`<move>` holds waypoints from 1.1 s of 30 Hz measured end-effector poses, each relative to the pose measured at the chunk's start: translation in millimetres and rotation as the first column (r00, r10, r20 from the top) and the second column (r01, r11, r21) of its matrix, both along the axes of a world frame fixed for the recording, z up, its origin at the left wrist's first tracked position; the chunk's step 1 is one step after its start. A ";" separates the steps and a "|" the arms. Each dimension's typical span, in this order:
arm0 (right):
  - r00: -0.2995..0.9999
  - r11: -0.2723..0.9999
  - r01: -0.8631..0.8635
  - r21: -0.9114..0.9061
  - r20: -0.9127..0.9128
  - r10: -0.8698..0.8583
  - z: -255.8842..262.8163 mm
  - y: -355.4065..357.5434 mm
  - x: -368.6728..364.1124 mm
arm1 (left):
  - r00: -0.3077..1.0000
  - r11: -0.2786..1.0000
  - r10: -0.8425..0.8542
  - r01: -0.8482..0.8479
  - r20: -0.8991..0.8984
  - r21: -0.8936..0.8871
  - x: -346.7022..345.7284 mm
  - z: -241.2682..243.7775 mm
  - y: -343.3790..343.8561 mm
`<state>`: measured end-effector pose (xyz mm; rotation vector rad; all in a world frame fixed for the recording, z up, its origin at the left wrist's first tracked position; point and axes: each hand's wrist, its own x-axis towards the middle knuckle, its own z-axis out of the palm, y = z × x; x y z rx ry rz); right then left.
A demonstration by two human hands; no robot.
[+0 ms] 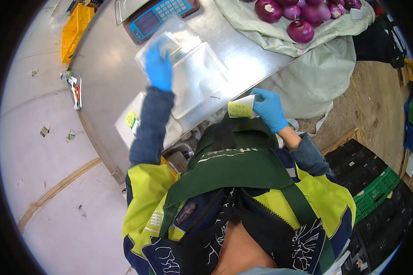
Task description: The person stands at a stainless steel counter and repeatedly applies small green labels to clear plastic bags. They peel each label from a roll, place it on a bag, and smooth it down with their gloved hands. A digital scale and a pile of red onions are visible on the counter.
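My left hand (159, 65), in a blue glove and blurred, is over clear plastic bags (199, 72) on the steel table; a small pale paper piece (170, 43) shows at its fingers, and whether it is gripped is unclear. My right hand (269, 108), gloved in blue too, holds a curled strip of yellow and white printed labels (241, 107) just off the table's near edge. Another yellow, green and white label (132, 120) lies on plastic bags beside my left sleeve.
A blue-faced electronic scale (153, 22) stands at the back of the steel table (106, 72). Red onions (300, 31) rest on a woven sack (254, 37) at the right. Red-handled scissors (77, 92) are at the left edge. Black crates (354, 165) and a green crate (378, 192) stand lower right.
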<state>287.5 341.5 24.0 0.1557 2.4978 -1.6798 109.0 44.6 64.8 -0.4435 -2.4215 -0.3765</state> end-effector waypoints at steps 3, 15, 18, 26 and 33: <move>0.993 0.996 0.061 -0.071 0.100 -0.054 -8.6 -15.6 -5.3 | 0.503 0.714 -0.538 -0.154 0.676 0.683 109.5 -0.4 42.7; 0.975 0.931 -0.048 0.363 -0.187 0.123 13.5 -31.6 -18.4 | 0.792 0.840 0.024 -0.347 0.610 0.418 29.3 -58.8 -31.4; 0.927 0.987 -0.158 -0.040 -0.351 0.134 23.4 -42.8 -26.2 | 0.729 0.951 0.309 -0.256 0.611 -0.175 37.0 -96.9 -13.9; 0.952 0.949 -0.306 -0.074 -0.049 0.303 40.7 -12.7 -8.4 | 0.759 0.957 0.062 -0.229 0.648 0.177 80.8 -106.3 79.0; 0.923 0.956 -0.290 -0.047 -0.277 0.266 28.8 -20.2 -7.7 | 0.507 0.971 -0.129 -0.111 0.852 0.213 42.2 -76.7 51.2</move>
